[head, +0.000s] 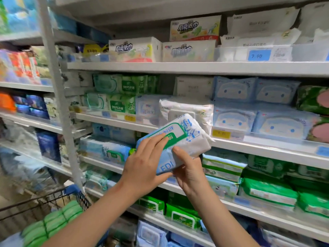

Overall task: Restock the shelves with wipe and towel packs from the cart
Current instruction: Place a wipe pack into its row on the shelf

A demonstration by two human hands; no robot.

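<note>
Low at left, the cart (53,198) carries a green bundle (51,223). Ahead, the left hand (142,166) and right hand (191,169) both grip a blue-white wipe pack (189,138), tilted, before the stocked shelf (267,148).

White metal shelves (195,68), grey upright post (60,97) (left side), blue price tag (259,55), dim lighting

Wipe pack (175,139) centre frame: white and pale blue, green-bordered label, blue lettering. Right-side packs (233,120): light blue, cartoon face. Lower-left bundle (51,222): green. Shelves (195,67): white. Price tag (259,55): blue.
</note>
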